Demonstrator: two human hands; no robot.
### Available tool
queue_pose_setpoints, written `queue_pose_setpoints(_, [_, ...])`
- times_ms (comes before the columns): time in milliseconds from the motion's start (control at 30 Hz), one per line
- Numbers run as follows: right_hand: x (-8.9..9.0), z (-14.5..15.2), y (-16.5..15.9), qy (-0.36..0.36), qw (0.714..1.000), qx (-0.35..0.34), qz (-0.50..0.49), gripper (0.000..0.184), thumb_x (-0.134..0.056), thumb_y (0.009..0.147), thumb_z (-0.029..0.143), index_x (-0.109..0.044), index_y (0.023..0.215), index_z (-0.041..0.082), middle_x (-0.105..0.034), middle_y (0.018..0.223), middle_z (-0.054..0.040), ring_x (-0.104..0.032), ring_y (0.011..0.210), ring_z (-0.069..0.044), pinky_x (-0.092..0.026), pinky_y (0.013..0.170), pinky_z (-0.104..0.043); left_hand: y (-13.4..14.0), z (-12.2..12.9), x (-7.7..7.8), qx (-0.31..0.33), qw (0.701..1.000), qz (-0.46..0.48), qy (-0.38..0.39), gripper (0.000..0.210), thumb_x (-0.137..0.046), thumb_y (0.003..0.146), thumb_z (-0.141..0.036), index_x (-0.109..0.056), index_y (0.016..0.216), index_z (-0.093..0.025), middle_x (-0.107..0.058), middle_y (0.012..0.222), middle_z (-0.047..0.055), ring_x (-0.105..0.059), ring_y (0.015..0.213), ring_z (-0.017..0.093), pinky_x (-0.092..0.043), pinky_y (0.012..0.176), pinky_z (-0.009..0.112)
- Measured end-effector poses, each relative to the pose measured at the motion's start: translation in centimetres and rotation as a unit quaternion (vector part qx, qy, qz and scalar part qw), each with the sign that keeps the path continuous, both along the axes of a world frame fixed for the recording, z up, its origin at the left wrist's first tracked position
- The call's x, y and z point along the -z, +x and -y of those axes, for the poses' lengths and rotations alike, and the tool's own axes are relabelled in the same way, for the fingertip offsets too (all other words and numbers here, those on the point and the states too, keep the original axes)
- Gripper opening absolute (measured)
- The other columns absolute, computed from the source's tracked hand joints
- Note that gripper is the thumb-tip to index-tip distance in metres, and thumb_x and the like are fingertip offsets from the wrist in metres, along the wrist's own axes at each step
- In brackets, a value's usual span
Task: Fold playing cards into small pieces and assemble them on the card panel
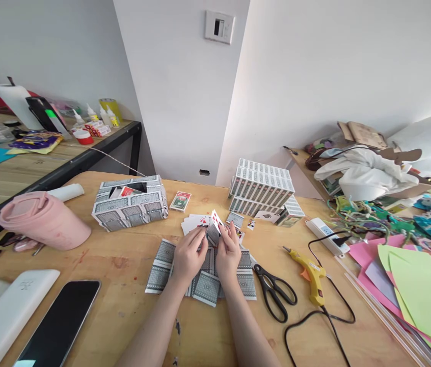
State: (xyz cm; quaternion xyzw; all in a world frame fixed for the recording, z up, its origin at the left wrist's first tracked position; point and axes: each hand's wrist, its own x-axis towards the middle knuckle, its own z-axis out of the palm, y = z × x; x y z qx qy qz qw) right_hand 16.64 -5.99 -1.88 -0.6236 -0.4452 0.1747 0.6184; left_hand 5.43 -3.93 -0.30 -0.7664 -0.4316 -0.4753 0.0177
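Observation:
Above a spread of face-down playing cards (pixel 205 289) with grey patterned backs, my left hand (pixel 189 255) and my right hand (pixel 228 252) are closed close together. Between them a playing card (pixel 216 219) with red pips stands tilted, pinched by the fingers of both hands. My fingers hide part of it, and whether more than one card is held is unclear. Just beyond lie several face-up cards (pixel 192 222). Black-handled scissors (pixel 275 292) rest to the right of the spread.
Behind stand a box covered in cards (pixel 131 204), a card pack (pixel 181 201) and stacked card boxes (pixel 263 183). A yellow glue gun (pixel 311 275) with its cord and a power strip (pixel 327 236) lie right. A phone (pixel 60 323) and pink roll (pixel 45 221) are left.

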Motion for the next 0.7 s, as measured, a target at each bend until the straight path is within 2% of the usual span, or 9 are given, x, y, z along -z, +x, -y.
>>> queue_pose_setpoints(100, [0.04, -0.01, 0.05, -0.009, 1.0, -0.004, 0.005, 0.034, -0.043, 0.08, 0.023, -0.066, 0.105, 0.024, -0.041, 0.137, -0.0054, -0.041, 0.123, -0.022, -0.034, 0.1, -0.038, -0.09, 0.04, 0.02, -0.017, 1.0, 0.023, 0.008, 0.033, -0.048, 0.082, -0.016, -0.056, 0.114, -0.018, -0.065, 0.105, 0.009, -0.061, 0.098, 0.019, -0.048, 0.087, 0.03])
queue_pose_setpoints(267, [0.21, -0.12, -0.1, -0.032, 0.999, -0.019, -0.037, 0.034, -0.044, 0.078, 0.022, -0.067, 0.102, 0.024, -0.044, 0.135, -0.0054, -0.045, 0.12, -0.023, -0.038, 0.096, -0.039, -0.35, 0.05, 0.06, -0.019, 0.998, 0.059, -0.011, 0.038, -0.045, 0.084, -0.014, -0.05, 0.121, -0.019, -0.062, 0.113, 0.01, -0.06, 0.1, 0.018, -0.048, 0.088, 0.03])
queue_pose_setpoints(400, [-0.09, -0.07, -0.09, -0.015, 0.993, -0.052, -0.103, 0.037, -0.046, 0.072, 0.018, -0.067, 0.103, 0.02, -0.05, 0.129, -0.0077, -0.046, 0.119, -0.024, -0.038, 0.098, -0.039, -0.23, -0.04, -0.07, 0.038, 0.998, 0.046, -0.023, 0.04, -0.044, 0.083, -0.012, -0.05, 0.122, -0.02, -0.058, 0.119, 0.009, -0.054, 0.109, 0.019, -0.046, 0.093, 0.033])
queue_pose_setpoints(533, [-0.52, 0.19, 0.07, 0.009, 0.979, -0.078, -0.188, 0.043, -0.046, 0.067, 0.016, -0.065, 0.106, 0.016, -0.05, 0.129, -0.0094, -0.043, 0.121, -0.025, -0.039, 0.097, -0.04, 0.08, 0.0, -0.18, 0.086, 0.996, 0.025, -0.028, 0.038, -0.045, 0.08, -0.01, -0.055, 0.115, -0.021, -0.057, 0.12, 0.008, -0.05, 0.115, 0.02, -0.045, 0.095, 0.036])
queue_pose_setpoints(600, [-0.68, 0.23, 0.08, 0.018, 0.974, -0.089, -0.206, 0.043, -0.047, 0.069, 0.018, -0.063, 0.109, 0.016, -0.05, 0.129, -0.0094, -0.042, 0.122, -0.025, -0.035, 0.1, -0.041, 0.21, 0.17, -0.2, 0.105, 0.994, 0.011, -0.039, 0.038, -0.044, 0.078, -0.009, -0.057, 0.111, -0.02, -0.056, 0.121, 0.008, -0.048, 0.117, 0.021, -0.044, 0.096, 0.038])
queue_pose_setpoints(700, [-0.77, 0.03, 0.04, 0.001, 0.972, -0.07, -0.225, 0.045, -0.052, 0.073, 0.025, -0.058, 0.116, 0.014, -0.051, 0.128, -0.0103, -0.044, 0.121, -0.025, -0.034, 0.102, -0.041, 0.32, 0.55, -0.23, 0.152, 0.986, -0.004, -0.068, 0.044, -0.041, 0.073, -0.005, -0.057, 0.112, -0.018, -0.055, 0.122, 0.009, -0.044, 0.121, 0.022, -0.041, 0.099, 0.041])
